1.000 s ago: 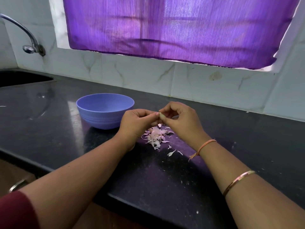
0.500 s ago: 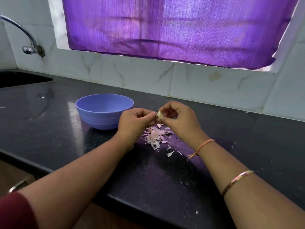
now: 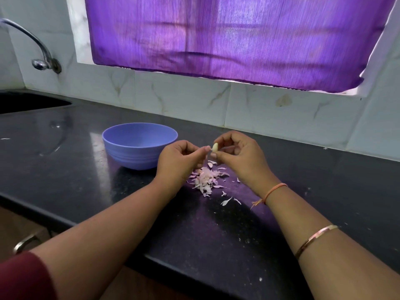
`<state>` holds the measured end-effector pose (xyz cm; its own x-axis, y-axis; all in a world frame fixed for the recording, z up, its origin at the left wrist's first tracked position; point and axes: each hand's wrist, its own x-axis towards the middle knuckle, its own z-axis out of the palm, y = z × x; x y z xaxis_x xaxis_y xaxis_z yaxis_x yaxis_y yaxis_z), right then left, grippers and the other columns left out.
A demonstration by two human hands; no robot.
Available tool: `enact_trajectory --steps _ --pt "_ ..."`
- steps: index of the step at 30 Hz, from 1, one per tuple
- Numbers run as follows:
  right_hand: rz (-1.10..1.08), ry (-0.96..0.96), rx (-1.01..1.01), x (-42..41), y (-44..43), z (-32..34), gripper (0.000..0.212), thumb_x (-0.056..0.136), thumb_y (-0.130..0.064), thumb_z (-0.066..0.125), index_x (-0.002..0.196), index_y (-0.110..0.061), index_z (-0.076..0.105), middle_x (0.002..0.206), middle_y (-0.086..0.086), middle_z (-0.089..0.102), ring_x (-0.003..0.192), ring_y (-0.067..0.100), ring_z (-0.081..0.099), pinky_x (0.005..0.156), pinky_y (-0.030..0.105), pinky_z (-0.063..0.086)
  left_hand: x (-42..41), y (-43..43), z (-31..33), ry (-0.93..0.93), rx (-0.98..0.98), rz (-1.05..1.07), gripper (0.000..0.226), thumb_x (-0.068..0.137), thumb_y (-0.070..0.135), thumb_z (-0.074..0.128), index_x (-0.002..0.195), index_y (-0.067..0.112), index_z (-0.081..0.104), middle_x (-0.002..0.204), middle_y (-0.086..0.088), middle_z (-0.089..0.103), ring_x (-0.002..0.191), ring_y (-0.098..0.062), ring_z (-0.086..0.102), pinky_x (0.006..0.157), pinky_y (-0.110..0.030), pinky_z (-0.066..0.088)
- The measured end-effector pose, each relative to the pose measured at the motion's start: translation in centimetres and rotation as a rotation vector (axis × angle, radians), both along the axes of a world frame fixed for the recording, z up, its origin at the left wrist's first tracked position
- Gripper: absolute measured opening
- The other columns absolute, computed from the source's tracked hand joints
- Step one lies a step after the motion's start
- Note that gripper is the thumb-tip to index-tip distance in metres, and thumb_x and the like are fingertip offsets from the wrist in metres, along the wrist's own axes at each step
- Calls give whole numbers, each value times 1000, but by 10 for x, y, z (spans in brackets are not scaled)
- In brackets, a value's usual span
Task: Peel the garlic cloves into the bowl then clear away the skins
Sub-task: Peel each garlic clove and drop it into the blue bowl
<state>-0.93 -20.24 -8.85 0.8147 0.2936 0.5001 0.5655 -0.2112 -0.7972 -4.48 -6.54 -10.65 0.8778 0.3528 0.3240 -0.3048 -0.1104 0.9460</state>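
Your hands drew apart, baring the garlic clove (image 3: 215, 147) | right hand (image 3: 240, 158) pinches it over the skins (image 3: 205, 178), so scraps fall there | left hand (image 3: 179, 162) pinches a skin shred (image 3: 208, 157) | bowl (image 3: 129, 152) beside, on counter (image 3: 216, 234).

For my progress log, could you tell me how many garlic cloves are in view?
1 garlic clove, pinched by the right hand; others may lie hidden inside the bowl.

The bowl (image 3: 129, 152) hides its floor; the sink (image 3: 32, 102) seems cropped.
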Motion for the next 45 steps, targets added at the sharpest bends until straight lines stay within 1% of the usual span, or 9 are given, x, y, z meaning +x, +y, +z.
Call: enact_trajectory --steps 2,6,10,13,20,25,33,39,45 --pt "14 26 28 1 0 0 25 72 3 74 81 -17 63 80 7 66 76 26 67 73 44 58 0 2 0 -12 37 -5 5 81 6 70 80 8 65 75 -11 68 65 -17 60 68 -33 55" --pt "54 99 87 -2 -1 1 24 75 8 69 89 -11 66 76 2 65 69 13 64 73 34 59 -1 2 -1 1 109 3 30 85 -2 55 72 20 70 81 -18 70 73 -26 60 80 -48 54" --pt "86 172 134 -3 -1 1 25 77 9 66 98 -5 67 83 9 67 71 16 64 72 26 58 -4 -1 2 -7 2 -31 14 87 7 59 79 9 71 87 -22 70 77 -22 63 82 -39 55" --pt "97 171 133 -4 -2 1 27 76 9 67 100 -3 67 88 13 68 73 15 65 71 22 57 -4 0 1 -31 66 -47 7 85 14 66 82 12 72 81 -11 72 75 -17 66 78 -32 56" --pt "9 23 17 -1 1 0 20 75 3 72 84 -15 68 83 7 70 79 24 69 76 33 58 -5 0 1 -54 95 -86 7 83 12 68 84 15 74 80 -11 74 84 -27 70 82 -35 57" --pt "-49 -17 -28 0 3 -3 13 74 0 74 83 -9 69 83 7 70 79 24 69 77 41 58 -6 1 2 -59 148 -73 6 82 12 69 84 12 74 78 -6 73 77 -21 69 75 -28 56" --pt "-25 17 -31 -2 2 -1 16 71 2 75 83 -7 70 78 -1 69 73 16 68 74 31 58 -6 2 1 -68 195 -55 12 81 13 70 73 22 73 62 9 70 61 -4 63 61 -15 52" --pt "19 65 -6 -3 0 1 21 72 3 74 84 -13 69 81 6 69 75 21 68 74 29 58 -7 2 3 -54 174 -38 14 82 10 68 74 20 73 73 -9 72 71 -21 65 75 -36 56" --pt "134 236 159 -5 -3 3 22 77 11 65 93 -4 67 85 14 66 73 22 65 75 30 58 -5 2 3 -37 133 -1 10 82 11 68 75 17 72 75 -7 72 76 -26 68 79 -38 56"
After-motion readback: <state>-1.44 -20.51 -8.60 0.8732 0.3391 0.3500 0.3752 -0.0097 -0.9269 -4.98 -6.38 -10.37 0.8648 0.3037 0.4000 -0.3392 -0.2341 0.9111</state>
